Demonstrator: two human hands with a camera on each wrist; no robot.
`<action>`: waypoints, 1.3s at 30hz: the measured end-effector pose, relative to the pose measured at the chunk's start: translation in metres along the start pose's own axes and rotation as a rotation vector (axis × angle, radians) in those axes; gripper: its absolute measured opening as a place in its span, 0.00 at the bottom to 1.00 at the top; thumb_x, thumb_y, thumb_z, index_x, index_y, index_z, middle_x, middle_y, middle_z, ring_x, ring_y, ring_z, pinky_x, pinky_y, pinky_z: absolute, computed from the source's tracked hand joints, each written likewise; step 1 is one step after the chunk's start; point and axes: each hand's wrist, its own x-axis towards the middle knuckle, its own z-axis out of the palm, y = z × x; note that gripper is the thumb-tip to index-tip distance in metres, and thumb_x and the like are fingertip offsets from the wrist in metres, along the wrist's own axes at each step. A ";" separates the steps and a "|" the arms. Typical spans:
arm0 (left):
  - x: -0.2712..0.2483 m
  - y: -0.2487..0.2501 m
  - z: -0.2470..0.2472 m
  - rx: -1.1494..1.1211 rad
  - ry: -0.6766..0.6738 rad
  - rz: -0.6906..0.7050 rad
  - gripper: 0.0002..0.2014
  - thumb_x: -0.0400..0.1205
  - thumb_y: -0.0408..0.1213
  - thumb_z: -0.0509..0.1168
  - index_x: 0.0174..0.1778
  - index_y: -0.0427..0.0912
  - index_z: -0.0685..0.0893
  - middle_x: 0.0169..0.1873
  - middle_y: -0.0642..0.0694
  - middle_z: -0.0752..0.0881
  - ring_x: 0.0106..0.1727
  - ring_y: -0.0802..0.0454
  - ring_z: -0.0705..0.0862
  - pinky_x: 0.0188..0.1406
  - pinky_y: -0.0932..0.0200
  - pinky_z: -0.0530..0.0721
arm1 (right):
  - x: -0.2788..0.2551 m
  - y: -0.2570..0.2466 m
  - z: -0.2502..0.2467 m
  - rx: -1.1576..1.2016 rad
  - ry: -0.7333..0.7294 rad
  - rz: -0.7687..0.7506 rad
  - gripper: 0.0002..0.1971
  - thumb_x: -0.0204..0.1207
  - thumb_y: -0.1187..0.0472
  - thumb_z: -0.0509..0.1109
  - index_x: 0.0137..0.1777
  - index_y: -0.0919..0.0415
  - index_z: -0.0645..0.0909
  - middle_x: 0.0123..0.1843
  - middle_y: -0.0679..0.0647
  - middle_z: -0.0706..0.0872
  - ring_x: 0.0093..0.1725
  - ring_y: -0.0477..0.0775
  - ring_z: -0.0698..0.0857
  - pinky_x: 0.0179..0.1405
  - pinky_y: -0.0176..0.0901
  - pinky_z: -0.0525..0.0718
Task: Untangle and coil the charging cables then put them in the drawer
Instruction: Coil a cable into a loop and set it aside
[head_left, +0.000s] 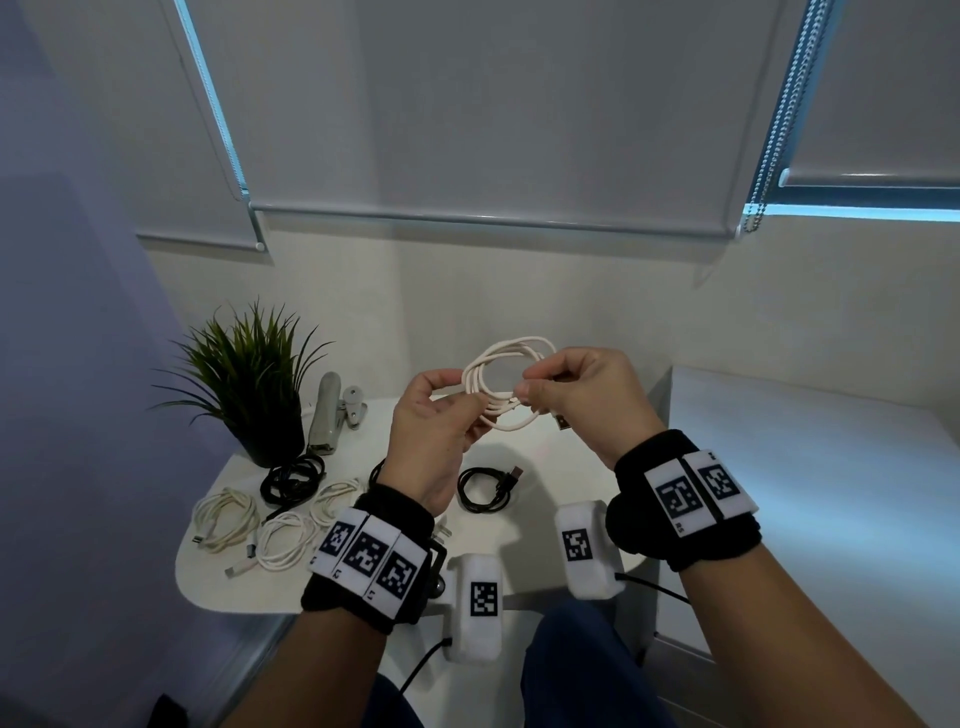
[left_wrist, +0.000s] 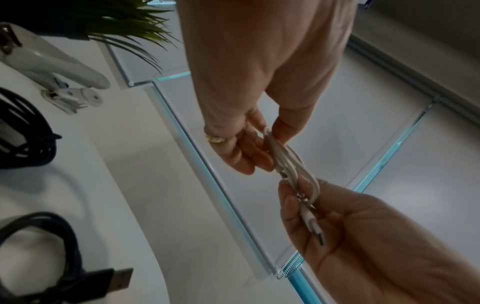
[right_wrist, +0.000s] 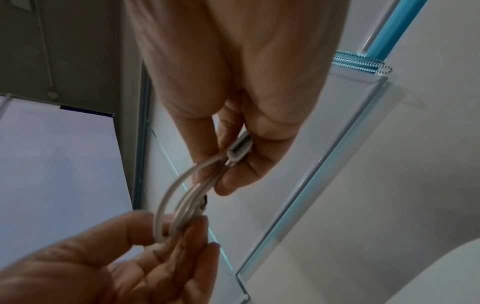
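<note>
A white charging cable (head_left: 498, 384) is wound into a loose coil of several loops and held in the air above the white table (head_left: 550, 467). My left hand (head_left: 452, 402) pinches the coil's left side between thumb and fingers. My right hand (head_left: 524, 389) pinches the loops on the right side. A USB plug (head_left: 561, 422) sticks out below that hand. In the left wrist view the left hand (left_wrist: 262, 144) grips the bundled strands (left_wrist: 293, 164). In the right wrist view the right hand (right_wrist: 223, 166) holds the cable's small connector (right_wrist: 237, 150) against the loops.
A coiled black cable (head_left: 485, 491) with a USB plug lies on the table under my hands. At the left lie another black coil (head_left: 291, 480) and several white coils (head_left: 226, 519). A potted plant (head_left: 249, 379) and a grey stapler-like tool (head_left: 327, 415) stand behind them.
</note>
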 end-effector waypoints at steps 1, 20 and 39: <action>0.000 0.000 0.000 -0.002 0.002 -0.003 0.14 0.77 0.18 0.63 0.50 0.41 0.74 0.32 0.37 0.86 0.30 0.47 0.82 0.40 0.53 0.82 | 0.001 0.000 0.000 0.004 0.002 -0.002 0.06 0.65 0.72 0.79 0.37 0.65 0.85 0.30 0.59 0.86 0.24 0.47 0.80 0.22 0.34 0.74; 0.009 -0.003 -0.001 -0.254 -0.062 -0.098 0.07 0.82 0.23 0.60 0.51 0.37 0.72 0.33 0.37 0.86 0.30 0.47 0.86 0.26 0.61 0.84 | 0.002 -0.001 0.003 -0.069 -0.036 -0.026 0.05 0.69 0.70 0.76 0.36 0.63 0.84 0.28 0.54 0.86 0.22 0.43 0.80 0.20 0.34 0.74; -0.001 -0.012 0.002 -0.228 -0.217 -0.293 0.06 0.82 0.34 0.62 0.38 0.45 0.77 0.44 0.49 0.90 0.44 0.56 0.86 0.53 0.56 0.75 | 0.010 0.009 -0.005 -0.150 -0.078 -0.027 0.14 0.67 0.73 0.77 0.32 0.56 0.78 0.29 0.51 0.76 0.25 0.44 0.69 0.25 0.35 0.67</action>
